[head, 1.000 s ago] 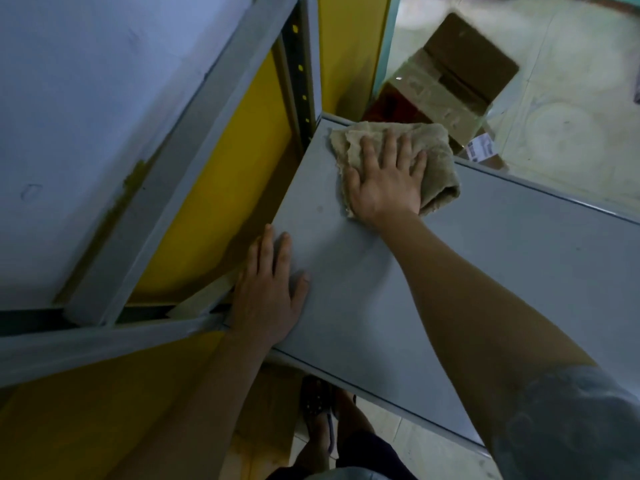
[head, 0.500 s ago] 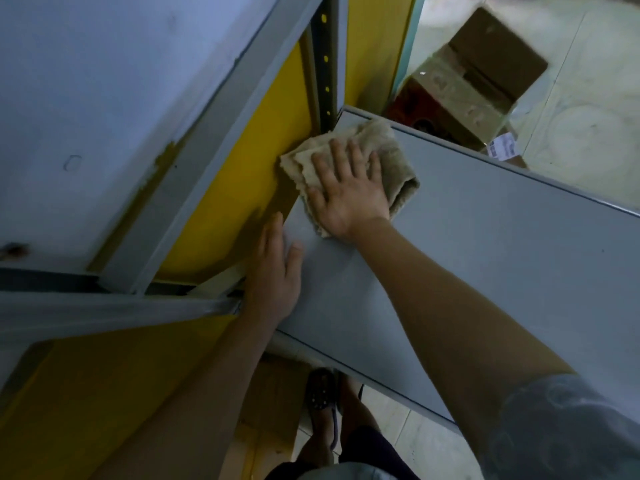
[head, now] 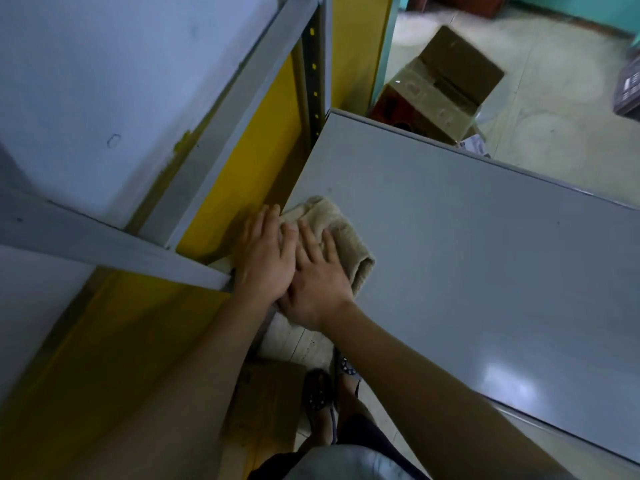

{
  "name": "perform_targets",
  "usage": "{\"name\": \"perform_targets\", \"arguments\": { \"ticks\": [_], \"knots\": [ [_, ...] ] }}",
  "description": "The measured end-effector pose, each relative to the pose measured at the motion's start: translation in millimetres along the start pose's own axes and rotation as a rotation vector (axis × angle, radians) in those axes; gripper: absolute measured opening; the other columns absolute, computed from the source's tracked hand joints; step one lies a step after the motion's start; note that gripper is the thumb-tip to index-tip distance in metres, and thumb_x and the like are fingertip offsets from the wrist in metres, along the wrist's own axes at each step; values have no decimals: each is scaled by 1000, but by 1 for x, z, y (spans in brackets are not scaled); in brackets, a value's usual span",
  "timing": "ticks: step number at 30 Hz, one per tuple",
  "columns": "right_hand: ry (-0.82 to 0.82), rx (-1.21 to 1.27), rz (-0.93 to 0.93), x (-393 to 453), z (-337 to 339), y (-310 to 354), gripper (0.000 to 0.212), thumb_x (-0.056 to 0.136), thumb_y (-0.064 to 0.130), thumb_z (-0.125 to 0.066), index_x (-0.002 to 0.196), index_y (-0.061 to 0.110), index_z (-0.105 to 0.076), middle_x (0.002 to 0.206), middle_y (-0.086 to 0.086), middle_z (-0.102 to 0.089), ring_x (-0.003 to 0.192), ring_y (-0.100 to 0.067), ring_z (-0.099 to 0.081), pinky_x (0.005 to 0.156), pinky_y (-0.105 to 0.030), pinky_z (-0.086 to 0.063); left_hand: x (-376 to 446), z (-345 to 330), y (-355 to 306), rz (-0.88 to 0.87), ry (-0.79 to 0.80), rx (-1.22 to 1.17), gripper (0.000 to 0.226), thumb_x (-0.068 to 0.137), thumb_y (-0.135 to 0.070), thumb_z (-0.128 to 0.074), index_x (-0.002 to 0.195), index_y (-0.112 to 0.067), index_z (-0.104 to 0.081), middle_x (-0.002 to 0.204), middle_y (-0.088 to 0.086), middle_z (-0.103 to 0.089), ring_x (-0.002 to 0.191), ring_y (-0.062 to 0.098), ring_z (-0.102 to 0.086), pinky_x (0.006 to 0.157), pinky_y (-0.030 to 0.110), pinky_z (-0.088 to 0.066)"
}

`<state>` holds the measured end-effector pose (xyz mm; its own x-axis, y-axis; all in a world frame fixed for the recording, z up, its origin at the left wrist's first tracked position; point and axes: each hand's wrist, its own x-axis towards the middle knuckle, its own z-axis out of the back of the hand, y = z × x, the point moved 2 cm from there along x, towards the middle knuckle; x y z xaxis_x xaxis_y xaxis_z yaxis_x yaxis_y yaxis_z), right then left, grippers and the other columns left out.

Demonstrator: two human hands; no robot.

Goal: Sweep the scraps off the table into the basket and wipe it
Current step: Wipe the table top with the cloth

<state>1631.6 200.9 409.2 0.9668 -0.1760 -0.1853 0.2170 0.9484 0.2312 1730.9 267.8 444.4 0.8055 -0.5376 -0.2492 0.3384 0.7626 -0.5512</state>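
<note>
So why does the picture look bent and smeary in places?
Head view: the wide-angle lens bows the shelf frame and the gray table. The cardboard box at the top is motion-blurred. A pale patch of glare sits on the table's near right; the lighting is dim and bluish.

No readable writing anywhere in this shot. The cardboard box in the upper right of the frame carries faint printing on its flaps, too blurred to make out. Just below it, a white label shows dark marks, too small to read. The dark object at the right edge has pale markings, also illegible.
</note>
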Motion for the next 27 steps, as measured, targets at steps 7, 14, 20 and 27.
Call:
{"name": "perform_targets", "arguments": {
  "ticks": [7, 14, 20, 27],
  "knots": [
    [-34, -17, -4, -52, -9, -20, 74, 112, 62, -21, 175, 24, -10, 182, -9, 1, 167, -32, 13, 131, -65, 1, 3, -8, 9, -60, 131, 111, 69, 110, -59, -19, 168, -21, -29, 177, 6, -17, 162, 28, -13, 131, 48, -14],
    [-31, -25, -175, -60, 7, -77, 70, 112, 62, -17, 174, 29, -18, 182, -8, 0, 167, -32, 13, 131, -66, 1, 4, -26, 13, -108, 190, 259, 62, 113, -50, -22, 170, -27, -16, 179, 7, 3, 162, 35, -11, 129, 54, -23],
    [-33, -26, -345, -2, 37, -149, 74, 108, 68, -7, 174, 33, -11, 183, -6, 5, 168, -32, 12, 131, -65, 3, -9, -37, 15, -123, 205, 371, 85, 105, -71, -23, 169, -26, 10, 176, 8, 20, 163, 35, 6, 128, 59, -15],
    [-58, -1, -462, 94, 70, -182, 77, 106, 69, -4, 174, 33, -8, 182, -11, 2, 167, -36, 10, 130, -66, 7, -7, -42, 12, -134, 227, 614, 98, 97, -84, -8, 167, -22, 20, 173, 16, 28, 163, 38, 14, 126, 67, 9]
  ]
}}
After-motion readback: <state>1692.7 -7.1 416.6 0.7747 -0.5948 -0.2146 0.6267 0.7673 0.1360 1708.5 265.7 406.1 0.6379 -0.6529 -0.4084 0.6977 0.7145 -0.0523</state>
